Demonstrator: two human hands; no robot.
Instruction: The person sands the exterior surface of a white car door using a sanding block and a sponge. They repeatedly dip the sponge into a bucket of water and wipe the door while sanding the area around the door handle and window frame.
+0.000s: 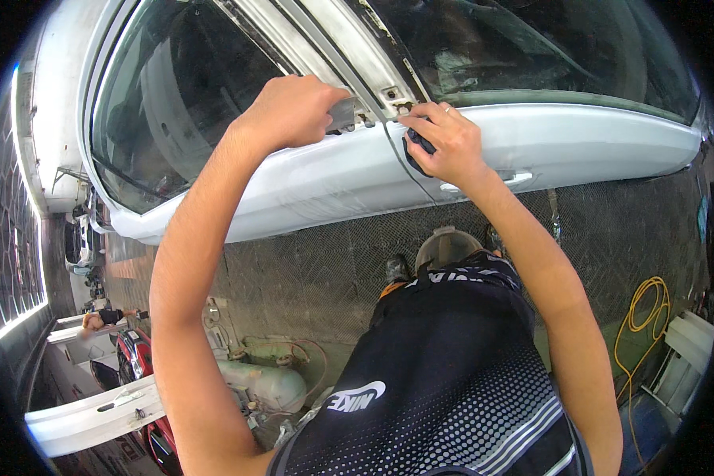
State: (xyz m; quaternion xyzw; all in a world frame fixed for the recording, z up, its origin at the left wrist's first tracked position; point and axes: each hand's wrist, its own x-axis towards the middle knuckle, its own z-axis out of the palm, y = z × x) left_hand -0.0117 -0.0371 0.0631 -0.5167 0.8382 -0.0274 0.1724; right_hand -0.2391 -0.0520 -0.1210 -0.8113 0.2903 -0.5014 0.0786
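The left hand [297, 111] is curled near the pillar [385, 71] of the silver car [579, 143]; whether it holds something, I cannot tell. The right hand [450, 144], half closed, grips a dark object [420, 143] (which it partly hides) at the car's side. Farther off are a greenish tank [270, 386], at left, and a yellow hose [628, 317], at right.
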